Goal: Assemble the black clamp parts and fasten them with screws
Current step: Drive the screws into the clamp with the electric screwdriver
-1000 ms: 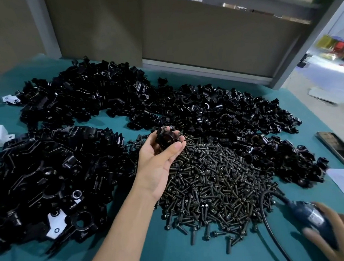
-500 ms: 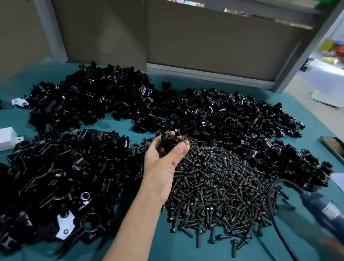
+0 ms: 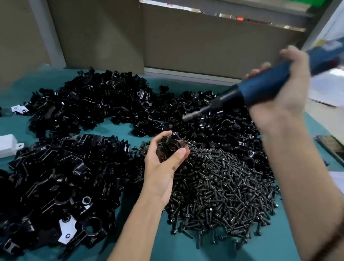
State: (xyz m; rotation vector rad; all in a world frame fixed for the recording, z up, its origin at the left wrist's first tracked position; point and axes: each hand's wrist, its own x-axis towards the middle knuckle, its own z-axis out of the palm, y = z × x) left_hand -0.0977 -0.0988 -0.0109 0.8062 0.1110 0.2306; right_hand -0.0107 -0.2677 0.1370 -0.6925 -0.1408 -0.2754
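Both hands full: left hand curls around a black clamp part at the edge of the screw pile on the counter. Right hand grips a blue screwdriver held above the loose clamp parts, tip angled down-left.

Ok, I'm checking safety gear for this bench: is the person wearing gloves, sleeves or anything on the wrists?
No gloves: the left hand and right hand are both bare. No sleeves show either, right up to the frame's edge. The only thing worn is a thin dark brown bracelet around the right wrist. The left wrist carries nothing.
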